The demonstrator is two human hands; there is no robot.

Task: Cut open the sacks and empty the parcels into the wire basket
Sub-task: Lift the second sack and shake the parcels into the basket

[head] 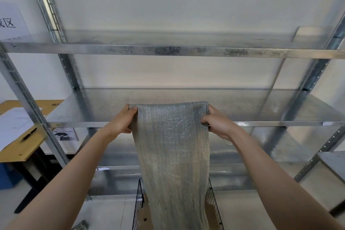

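A grey woven sack (173, 147) hangs upside down from my two raised hands, limp and flat. My left hand (123, 119) grips its upper left corner and my right hand (217, 120) grips its upper right corner. The sack's lower end drops into a black wire basket (137, 205) on the floor below. Brown cardboard parcels (144, 216) lie inside the basket, partly hidden behind the sack.
A galvanised metal shelving rack (168, 50) stands directly ahead, its shelves bare. A wooden desk (22, 147) with papers and a pen is at the left, a blue bin (7, 175) under it. Another grey sack lies on the floor at bottom left (81, 225).
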